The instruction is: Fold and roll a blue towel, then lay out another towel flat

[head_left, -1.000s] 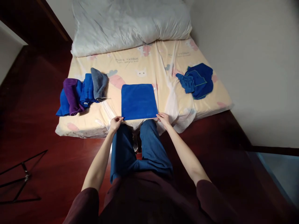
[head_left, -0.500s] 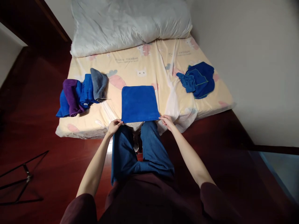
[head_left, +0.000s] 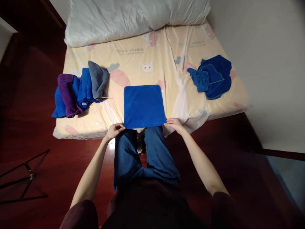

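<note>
A blue towel [head_left: 144,106] lies flat and smooth at the front edge of the bed, roughly square. My left hand [head_left: 115,131] pinches its near left corner between thumb and fingers. At the near right corner, my right hand [head_left: 174,124] grips the cloth the same way. Off to the left sits a row of rolled or folded towels: a purple one [head_left: 68,95], blue ones [head_left: 85,86] and a grey one [head_left: 98,80]. To the right is a loose heap of blue cloths [head_left: 215,76], some edged in green.
The bed [head_left: 133,70] has a cream sheet printed with rabbits and carrots. A bulky pale quilt [head_left: 133,19] lies across its back. Dark thin legs of a stand [head_left: 30,173] rest on the red floor at left. A wall [head_left: 267,63] borders the right.
The view has shifted slightly closer and downward. Both hands stay on the near corners of the blue towel, which still lies flat.
</note>
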A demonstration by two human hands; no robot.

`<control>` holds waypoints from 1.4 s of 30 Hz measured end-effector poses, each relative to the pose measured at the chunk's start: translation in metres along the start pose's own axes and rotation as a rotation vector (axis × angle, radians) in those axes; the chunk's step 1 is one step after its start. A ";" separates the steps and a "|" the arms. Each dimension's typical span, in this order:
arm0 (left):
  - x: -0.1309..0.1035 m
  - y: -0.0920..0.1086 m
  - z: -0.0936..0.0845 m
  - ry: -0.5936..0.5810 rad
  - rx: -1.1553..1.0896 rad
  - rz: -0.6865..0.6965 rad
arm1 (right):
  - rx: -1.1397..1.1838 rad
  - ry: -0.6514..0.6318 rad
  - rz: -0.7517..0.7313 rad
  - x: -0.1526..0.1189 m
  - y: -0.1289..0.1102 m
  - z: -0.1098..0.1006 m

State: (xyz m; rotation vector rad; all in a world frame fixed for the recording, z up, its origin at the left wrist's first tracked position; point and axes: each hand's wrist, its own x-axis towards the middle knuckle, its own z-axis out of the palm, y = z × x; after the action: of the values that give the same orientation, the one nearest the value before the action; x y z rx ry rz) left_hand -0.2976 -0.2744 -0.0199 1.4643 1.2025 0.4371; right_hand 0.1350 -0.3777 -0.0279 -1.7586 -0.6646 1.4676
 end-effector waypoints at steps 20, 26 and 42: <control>0.313 0.067 -0.043 0.472 0.109 -0.072 | -0.540 0.422 -0.404 0.235 -0.152 0.022; 0.309 0.072 -0.055 0.402 0.339 0.069 | -0.609 0.379 -0.503 0.263 -0.145 0.011; 0.309 0.092 -0.078 0.115 0.667 0.139 | -0.589 0.214 -0.495 0.273 -0.167 0.008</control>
State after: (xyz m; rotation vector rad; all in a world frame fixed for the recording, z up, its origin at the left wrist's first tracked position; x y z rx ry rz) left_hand -0.1949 0.0405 -0.0212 2.1227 1.4194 0.2176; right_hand 0.1968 -0.0646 -0.0563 -1.9412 -1.3983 0.7726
